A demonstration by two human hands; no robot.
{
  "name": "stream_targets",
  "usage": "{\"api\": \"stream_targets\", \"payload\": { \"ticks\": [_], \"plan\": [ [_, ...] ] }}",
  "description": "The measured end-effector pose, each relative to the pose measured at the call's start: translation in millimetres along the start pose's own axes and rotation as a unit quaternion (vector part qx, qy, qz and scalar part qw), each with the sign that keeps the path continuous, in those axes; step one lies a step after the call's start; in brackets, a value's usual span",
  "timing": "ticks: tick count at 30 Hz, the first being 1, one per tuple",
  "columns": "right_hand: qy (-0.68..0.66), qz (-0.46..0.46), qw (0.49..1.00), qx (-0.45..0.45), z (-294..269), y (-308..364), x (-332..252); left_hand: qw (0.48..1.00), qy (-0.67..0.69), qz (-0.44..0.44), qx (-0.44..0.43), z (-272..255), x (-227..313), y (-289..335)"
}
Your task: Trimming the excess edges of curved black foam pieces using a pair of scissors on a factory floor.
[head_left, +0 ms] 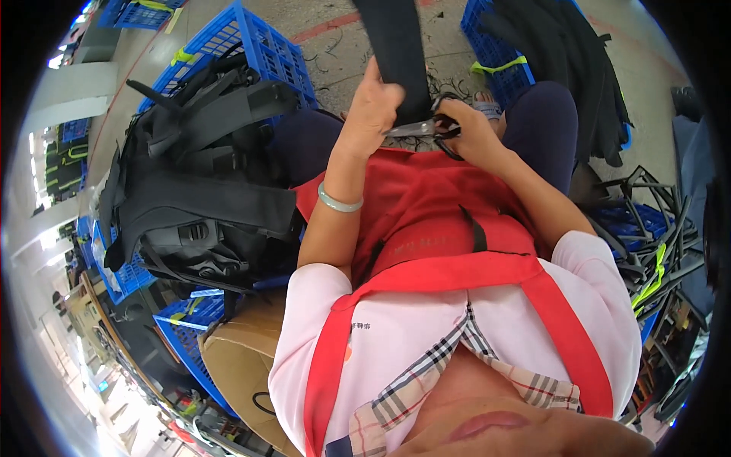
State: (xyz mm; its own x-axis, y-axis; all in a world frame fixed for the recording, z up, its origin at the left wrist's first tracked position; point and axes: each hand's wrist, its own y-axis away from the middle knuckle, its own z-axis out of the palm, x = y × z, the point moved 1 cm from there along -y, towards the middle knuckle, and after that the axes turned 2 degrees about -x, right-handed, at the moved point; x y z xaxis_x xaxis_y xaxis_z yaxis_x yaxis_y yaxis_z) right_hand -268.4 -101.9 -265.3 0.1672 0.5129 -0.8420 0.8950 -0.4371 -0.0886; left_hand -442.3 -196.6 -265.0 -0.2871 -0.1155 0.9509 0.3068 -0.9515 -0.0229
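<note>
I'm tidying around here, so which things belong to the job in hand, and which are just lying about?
In use:
black strip, in the left hand
scissors, in the right hand

Apparently just lying about:
cardboard box, lower left
dark scraps on the floor

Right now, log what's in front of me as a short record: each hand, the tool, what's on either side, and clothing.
Left hand: gripping a black strip at its edge
Right hand: holding scissors by the black handles
Scissor blades: pointing left, by the strip's lower end
Left side: black fabric pieces with straps, heaped at a blue crate
Right side: black fabric draped over another blue crate
Clothing: red apron
</note>
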Motion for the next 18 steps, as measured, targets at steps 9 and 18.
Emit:
{"api": "stream_targets", "payload": {
  "ticks": [9, 18],
  "plan": [
    [-0.163, 0.037, 0.984, 0.060, -6.7, -26.5, 12.3, 0.977, 0.185, 0.014, 0.106, -4.8, 4.3, -9.9],
    [-0.443, 0.078, 0.892, -0.051, -5.0, -76.9, -12.0, 0.950, 0.301, -0.016, 0.083, -11.6, 11.4, -9.6]
  ]
}}
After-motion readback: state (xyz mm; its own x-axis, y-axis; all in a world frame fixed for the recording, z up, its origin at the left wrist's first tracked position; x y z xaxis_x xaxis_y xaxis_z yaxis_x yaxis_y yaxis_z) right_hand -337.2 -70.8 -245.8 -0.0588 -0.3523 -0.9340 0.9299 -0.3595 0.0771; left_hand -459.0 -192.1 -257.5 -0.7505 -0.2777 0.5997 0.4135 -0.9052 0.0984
